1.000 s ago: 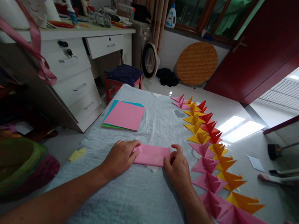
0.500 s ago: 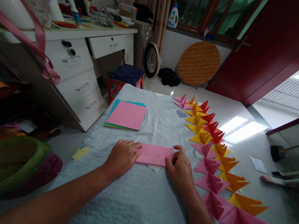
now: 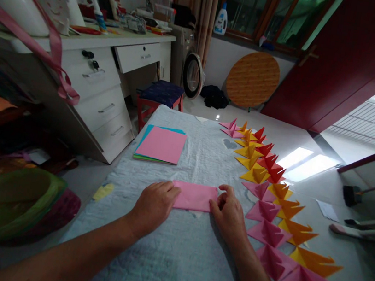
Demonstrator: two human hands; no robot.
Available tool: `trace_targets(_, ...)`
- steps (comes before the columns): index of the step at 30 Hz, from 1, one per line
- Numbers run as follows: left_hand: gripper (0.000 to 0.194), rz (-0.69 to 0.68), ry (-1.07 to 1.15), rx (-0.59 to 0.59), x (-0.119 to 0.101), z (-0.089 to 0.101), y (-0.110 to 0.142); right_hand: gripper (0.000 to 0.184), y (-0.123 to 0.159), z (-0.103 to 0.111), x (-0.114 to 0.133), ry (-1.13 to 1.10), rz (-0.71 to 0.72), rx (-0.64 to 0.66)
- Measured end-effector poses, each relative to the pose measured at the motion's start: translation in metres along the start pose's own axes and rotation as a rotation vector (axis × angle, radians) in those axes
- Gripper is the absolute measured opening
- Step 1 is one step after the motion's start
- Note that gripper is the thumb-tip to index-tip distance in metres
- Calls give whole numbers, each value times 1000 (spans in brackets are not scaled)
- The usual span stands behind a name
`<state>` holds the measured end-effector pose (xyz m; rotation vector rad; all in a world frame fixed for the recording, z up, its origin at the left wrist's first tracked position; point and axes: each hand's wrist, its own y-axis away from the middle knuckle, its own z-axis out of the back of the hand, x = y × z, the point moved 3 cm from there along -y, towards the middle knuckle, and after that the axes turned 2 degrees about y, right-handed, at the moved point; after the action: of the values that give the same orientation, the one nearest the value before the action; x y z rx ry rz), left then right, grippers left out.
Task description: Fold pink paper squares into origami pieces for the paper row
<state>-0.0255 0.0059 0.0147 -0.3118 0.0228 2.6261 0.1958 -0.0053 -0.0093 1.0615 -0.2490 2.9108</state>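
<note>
Left hand (image 3: 154,206) is pinching folded pink paper (image 3: 197,196) at left end, fingers bunched; right hand (image 3: 231,215) is half-curling at right end, grip unclear. Paper is lying flat on cloth-covered desk (image 3: 171,259); uneven pressing over its wrinkled top is likely risking a skewed crease.

The left hand (image 3: 155,206) hides the 9 o'clock end of the folded pink paper (image 3: 195,197); at 3 o'clock, the lower fingers of the right hand (image 3: 232,212) are out of sight. The picture's edge cuts off both forearms (image 3: 77,255), toward 8 and 5 o'clock, the table (image 3: 179,246) at 6 and the bin (image 3: 66,209) at 8. Small items (image 3: 136,22) near 11 are too blurred to name
</note>
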Motion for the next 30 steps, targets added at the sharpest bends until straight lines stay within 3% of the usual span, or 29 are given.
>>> trace_targets(5, 25, 68, 2, 2, 6, -2, -4, 34, 0, 1, -1, -10, -14, -1)
trace_targets(30, 27, 36, -181, 27, -3, 0, 0, 26, -1, 1, 1, 29, 9, -14)
